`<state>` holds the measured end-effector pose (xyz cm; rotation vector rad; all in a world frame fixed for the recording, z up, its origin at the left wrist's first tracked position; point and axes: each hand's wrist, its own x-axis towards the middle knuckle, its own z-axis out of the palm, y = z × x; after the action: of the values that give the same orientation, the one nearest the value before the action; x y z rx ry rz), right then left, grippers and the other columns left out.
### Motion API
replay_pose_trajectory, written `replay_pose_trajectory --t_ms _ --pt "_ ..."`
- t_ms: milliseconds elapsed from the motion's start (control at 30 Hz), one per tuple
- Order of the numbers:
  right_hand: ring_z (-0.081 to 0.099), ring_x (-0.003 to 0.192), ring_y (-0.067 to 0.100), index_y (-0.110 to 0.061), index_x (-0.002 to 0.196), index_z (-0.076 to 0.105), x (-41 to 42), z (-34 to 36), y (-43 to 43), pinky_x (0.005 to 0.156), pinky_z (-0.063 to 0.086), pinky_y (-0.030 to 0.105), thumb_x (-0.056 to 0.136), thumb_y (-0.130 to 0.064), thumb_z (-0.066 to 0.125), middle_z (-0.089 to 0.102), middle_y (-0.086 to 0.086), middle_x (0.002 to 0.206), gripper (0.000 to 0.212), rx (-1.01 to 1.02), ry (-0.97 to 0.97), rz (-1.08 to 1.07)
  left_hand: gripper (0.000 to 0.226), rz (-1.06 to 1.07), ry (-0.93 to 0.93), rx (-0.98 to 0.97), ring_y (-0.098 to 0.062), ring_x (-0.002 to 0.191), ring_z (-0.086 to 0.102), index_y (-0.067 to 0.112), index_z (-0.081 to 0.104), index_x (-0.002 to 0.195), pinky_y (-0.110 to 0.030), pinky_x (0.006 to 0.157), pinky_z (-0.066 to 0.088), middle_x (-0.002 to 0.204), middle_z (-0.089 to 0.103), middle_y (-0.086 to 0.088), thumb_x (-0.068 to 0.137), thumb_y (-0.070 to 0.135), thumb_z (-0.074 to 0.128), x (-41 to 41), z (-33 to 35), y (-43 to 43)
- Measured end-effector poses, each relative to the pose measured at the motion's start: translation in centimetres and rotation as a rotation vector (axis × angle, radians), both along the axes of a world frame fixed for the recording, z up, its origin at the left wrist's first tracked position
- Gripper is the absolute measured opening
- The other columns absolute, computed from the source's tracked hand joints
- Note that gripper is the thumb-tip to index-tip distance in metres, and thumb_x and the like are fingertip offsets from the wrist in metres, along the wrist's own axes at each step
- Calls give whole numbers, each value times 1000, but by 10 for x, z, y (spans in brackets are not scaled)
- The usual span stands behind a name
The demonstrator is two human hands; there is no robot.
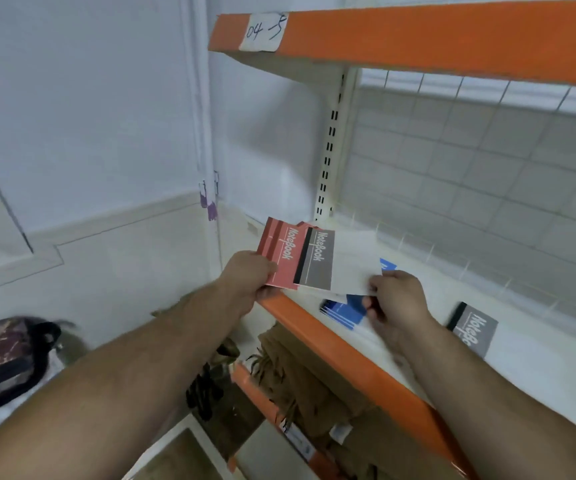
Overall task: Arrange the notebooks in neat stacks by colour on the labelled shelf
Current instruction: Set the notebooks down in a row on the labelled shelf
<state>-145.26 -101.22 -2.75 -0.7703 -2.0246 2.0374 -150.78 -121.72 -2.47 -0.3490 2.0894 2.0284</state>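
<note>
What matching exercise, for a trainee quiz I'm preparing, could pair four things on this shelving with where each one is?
Things: 1 red notebook; 2 blue notebook; 3 lone grey notebook; 4 paper label.
Places: a orange edge of the upper shelf; b flat on the shelf, right of the right hand; c gripped by the left hand; d partly hidden by the right hand, which pinches a white sheet.
Pairs: 1-c; 2-d; 3-b; 4-a.

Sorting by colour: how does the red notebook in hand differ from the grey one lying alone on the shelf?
The red striped paper notebook is gripped in the left hand, raised; the grey paper notebook with a black spine lies flat, untouched, on the white shelf. Both read "NoteBook" in white.
</note>
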Motion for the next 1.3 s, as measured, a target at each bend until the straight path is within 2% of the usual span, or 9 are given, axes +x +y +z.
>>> replay_pose_trajectory --t_ms 133,233,333,533,833,967,1033,1167,1300 --pt "39 35 19 -4 87 51 -17 -1 -13 36 29 23 90 3 42 51 14 52 12 16 1 -80 15 -90 -35 -62 -25 85 69 7 56 110 -27 62 60 103 67 -14 96 8 62 -45 1 -7" --pt "40 40 21 -3 88 56 -31 -4 -24 37 32 25 90 2 42 54 11 48 14 54 -10 -138 8 -184 -8 -152 -25 78 71 9 57 104 -27 57 60 96 69 -13 97 7 61 -76 0 -11" --pt "43 41 22 -1 90 56 -40 -7 -33 38 34 26 90 1 43 55 9 46 14 78 -30 -203 6 -275 112 -395 -22 76 72 11 64 100 -32 67 61 95 72 -7 94 13 61 -101 -6 -16" --pt "44 35 19 0 95 58 -42 -6 -48 35 36 22 92 -1 43 59 12 49 16 153 -114 -281 9 -513 262 -752 -17 69 70 15 64 83 -29 65 56 80 70 -1 91 21 66 -128 -5 -26" --pt "51 42 20 -4 101 57 -39 -11 -60 42 43 26 95 -3 46 60 13 58 13 155 -144 -377 16 -679 317 -794 -12 63 70 20 65 92 -25 58 52 78 70 5 89 34 70 -151 -20 -36" --pt "52 42 18 -1 100 58 -32 -14 -64 40 41 25 92 2 46 58 13 62 14 140 -109 -411 24 -692 386 -891 -14 65 70 20 65 99 -28 62 56 83 69 5 88 41 70 -157 -25 -35" --pt "52 42 18 -1 101 58 -25 -14 -62 39 40 24 92 3 47 56 13 66 15 116 -83 -429 29 -638 442 -946 -18 72 68 18 61 103 -32 66 58 91 65 1 86 40 69 -154 -23 -33" --pt "51 44 19 -3 97 55 2 -11 -52 40 41 25 93 5 48 54 13 70 12 78 -56 -453 46 -575 677 -1122 -30 103 55 15 52 123 -41 85 52 111 52 -8 86 41 61 -136 -18 -23" --pt "54 35 14 -6 94 52 40 -5 -38 37 39 25 94 7 47 52 11 74 14 46 -43 -503 51 -679 810 -1066 -28 124 48 13 51 136 -39 94 44 138 53 -8 96 44 51 -100 -11 4"
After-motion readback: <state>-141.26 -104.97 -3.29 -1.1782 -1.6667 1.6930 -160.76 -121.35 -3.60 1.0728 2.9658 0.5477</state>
